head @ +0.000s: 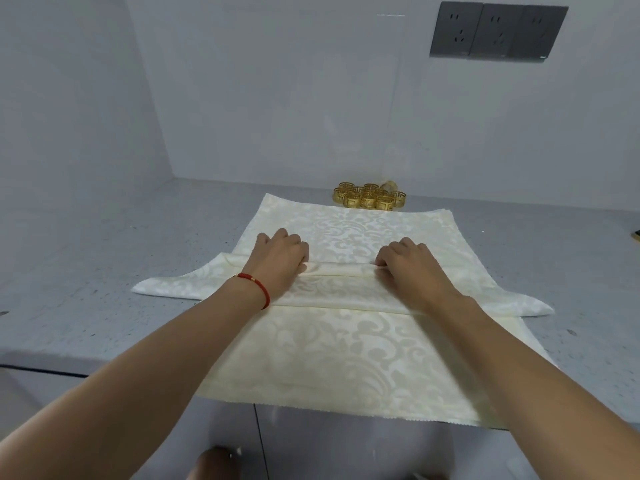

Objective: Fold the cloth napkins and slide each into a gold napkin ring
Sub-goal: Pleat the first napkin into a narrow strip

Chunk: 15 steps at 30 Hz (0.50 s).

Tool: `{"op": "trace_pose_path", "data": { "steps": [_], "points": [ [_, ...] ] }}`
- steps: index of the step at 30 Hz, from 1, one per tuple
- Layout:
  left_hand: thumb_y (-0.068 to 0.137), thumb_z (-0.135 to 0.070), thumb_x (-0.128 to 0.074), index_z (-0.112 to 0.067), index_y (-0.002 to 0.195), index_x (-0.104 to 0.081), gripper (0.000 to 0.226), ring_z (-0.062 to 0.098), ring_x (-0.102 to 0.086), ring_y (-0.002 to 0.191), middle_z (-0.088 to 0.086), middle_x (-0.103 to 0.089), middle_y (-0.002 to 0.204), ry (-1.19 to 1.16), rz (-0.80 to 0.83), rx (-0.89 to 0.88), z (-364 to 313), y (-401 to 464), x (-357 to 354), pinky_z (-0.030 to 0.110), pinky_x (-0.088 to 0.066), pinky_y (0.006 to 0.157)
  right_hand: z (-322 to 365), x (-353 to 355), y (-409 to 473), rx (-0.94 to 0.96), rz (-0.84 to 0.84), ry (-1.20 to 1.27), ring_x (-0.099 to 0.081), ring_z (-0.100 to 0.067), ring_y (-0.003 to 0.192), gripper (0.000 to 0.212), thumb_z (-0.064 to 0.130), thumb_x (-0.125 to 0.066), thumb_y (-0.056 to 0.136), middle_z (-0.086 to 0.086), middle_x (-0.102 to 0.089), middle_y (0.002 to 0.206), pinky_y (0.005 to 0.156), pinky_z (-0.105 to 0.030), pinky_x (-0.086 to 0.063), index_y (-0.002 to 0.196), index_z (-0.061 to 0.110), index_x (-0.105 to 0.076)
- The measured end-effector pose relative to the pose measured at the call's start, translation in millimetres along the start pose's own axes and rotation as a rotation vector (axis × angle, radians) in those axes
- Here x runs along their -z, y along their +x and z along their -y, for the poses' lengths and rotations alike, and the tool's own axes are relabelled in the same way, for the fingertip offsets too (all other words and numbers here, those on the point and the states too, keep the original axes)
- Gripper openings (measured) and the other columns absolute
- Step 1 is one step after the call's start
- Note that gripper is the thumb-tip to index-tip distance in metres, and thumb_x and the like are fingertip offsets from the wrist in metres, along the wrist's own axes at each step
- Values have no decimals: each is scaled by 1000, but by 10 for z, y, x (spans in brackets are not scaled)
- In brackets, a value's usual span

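A stack of cream damask napkins (332, 362) lies flat on the grey counter (104, 289), its near edge hanging over the front. Across the stack's middle the top napkin (341, 289) is gathered into a long pleated band whose pointed ends stick out left and right. My left hand (280, 258), with a red cord on the wrist, grips the band's far fold with curled fingers. My right hand (408, 261) pinches the same fold further right. Several gold napkin rings (369, 196) stand clustered just behind the napkins.
White walls close off the counter at the left and back. A dark grey socket panel (497, 31) is on the back wall, upper right. A dark object (636, 234) peeks in at the right edge. Cabinet fronts (311, 445) lie below the counter.
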State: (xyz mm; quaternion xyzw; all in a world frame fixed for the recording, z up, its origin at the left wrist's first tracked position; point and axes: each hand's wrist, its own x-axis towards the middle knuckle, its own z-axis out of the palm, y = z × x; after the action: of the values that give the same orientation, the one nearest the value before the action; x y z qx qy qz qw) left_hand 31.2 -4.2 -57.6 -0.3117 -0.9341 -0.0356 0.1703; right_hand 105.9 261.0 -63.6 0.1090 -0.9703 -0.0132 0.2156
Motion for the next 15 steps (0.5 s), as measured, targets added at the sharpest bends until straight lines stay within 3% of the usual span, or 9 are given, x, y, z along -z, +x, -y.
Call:
{"op": "trace_pose_path", "data": {
  "steps": [4,7,9,11,13,15],
  "points": [
    [80,3,-60,-18,91,-58,25,23,-52,82,-3,-58,82,202,-69,-199,15,-97,1,39,-39,80,-46,28,-133,212,-10,-162,-57,-23,78,17,7,-74,84,-1,-60,86,64,-35,-44,93,15,-63],
    [85,-3,-56,-21,94,-58,21,21,-55,82,-4,-57,86,270,17,-297,31,-166,56,40,-38,88,-37,99,-171,209,99,-74,-58,-20,86,14,14,-65,90,4,-59,96,69,-35,-47,102,20,-63],
    [91,-9,-50,-25,94,-59,18,20,-57,85,-8,-56,87,195,60,-239,17,-182,110,36,-36,85,-30,169,-152,45,157,120,-59,-17,92,16,19,-57,94,8,-62,101,76,-35,-50,107,23,-66],
    [95,-13,-48,-27,95,-62,20,21,-60,88,-9,-58,85,0,75,-107,1,-169,133,33,-37,76,-46,146,-140,-76,119,259,-59,-13,85,18,23,-54,99,9,-64,94,73,-33,-49,109,22,-69],
    [96,-17,-56,-23,106,-69,17,22,-62,90,-7,-61,82,-251,48,64,6,-165,98,31,-43,74,-71,77,-140,-99,105,271,-58,-14,85,22,23,-55,101,3,-64,96,77,-35,-51,115,19,-72],
    [94,-19,-62,-19,111,-71,19,21,-60,94,-6,-57,86,-302,64,117,28,-172,65,30,-42,76,-79,42,-168,-96,150,254,-59,-21,97,23,23,-57,101,-2,-62,106,87,-41,-52,117,17,-74]
  ]
}}
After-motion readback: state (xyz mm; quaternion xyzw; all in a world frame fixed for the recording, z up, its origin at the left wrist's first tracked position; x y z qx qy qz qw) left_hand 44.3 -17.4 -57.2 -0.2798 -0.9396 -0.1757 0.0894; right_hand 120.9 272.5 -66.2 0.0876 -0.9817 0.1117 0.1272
